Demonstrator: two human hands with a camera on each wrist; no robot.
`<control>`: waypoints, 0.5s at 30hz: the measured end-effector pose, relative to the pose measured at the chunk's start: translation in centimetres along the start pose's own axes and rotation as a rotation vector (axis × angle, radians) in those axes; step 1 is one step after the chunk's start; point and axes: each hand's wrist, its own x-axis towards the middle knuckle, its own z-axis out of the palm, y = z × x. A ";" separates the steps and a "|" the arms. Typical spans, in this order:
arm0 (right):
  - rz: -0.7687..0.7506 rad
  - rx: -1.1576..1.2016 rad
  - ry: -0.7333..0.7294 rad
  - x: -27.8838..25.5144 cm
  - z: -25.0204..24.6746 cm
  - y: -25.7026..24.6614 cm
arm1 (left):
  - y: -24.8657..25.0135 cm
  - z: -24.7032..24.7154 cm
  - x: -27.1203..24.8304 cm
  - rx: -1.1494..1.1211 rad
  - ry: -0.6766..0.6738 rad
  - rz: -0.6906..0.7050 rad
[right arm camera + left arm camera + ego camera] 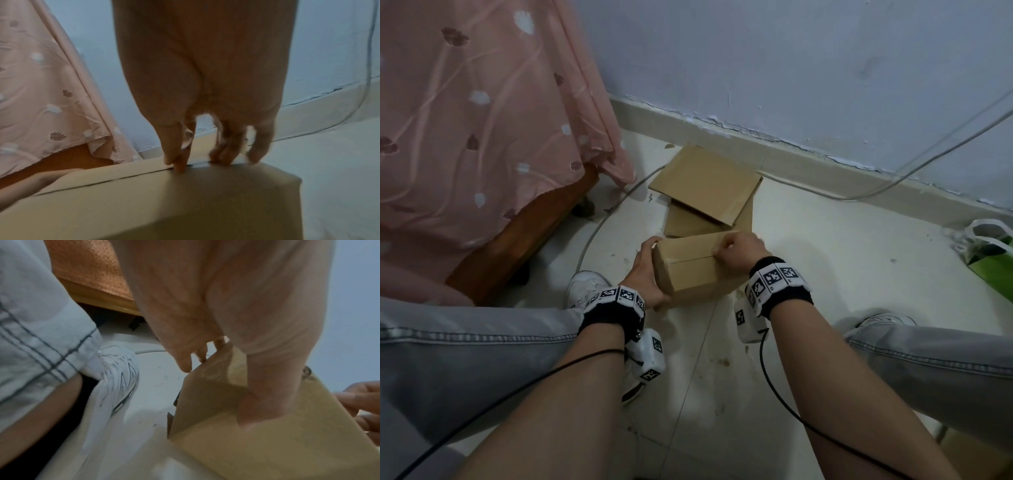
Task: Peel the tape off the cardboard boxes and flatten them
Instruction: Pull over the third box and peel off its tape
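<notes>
I hold a small closed cardboard box (695,270) above the floor between my knees. My left hand (645,270) grips its left end, the thumb (263,402) pressed on the near face of the box (267,443) and the fingers round the far side. My right hand (736,251) sits on the right end of the top seam. There its thumb and forefinger (179,165) pinch together on the tape over the seam of the box (185,203); the other fingers are curled on the edge. A pale tape strip (236,369) crosses the left end.
Two flattened boxes (705,185) lie on the floor behind, by the skirting. A bed with a pink sheet (482,120) and wooden frame (524,236) stands to the left. A white cable (893,178) runs along the wall, and a green bag (993,260) sits at right.
</notes>
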 end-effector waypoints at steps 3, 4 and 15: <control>0.069 -0.034 0.015 0.0 -0.1 -0.1 | 0.2 0.2 0.3 0.027 0.001 -0.005; 0.047 0.042 -0.009 0.1 -0.2 0.0 | 0.3 0.2 0.4 0.045 0.009 -0.006; -0.035 0.017 0.099 -0.4 -2.0 -1.0 | 5.9 -1.6 2.2 0.470 0.130 0.043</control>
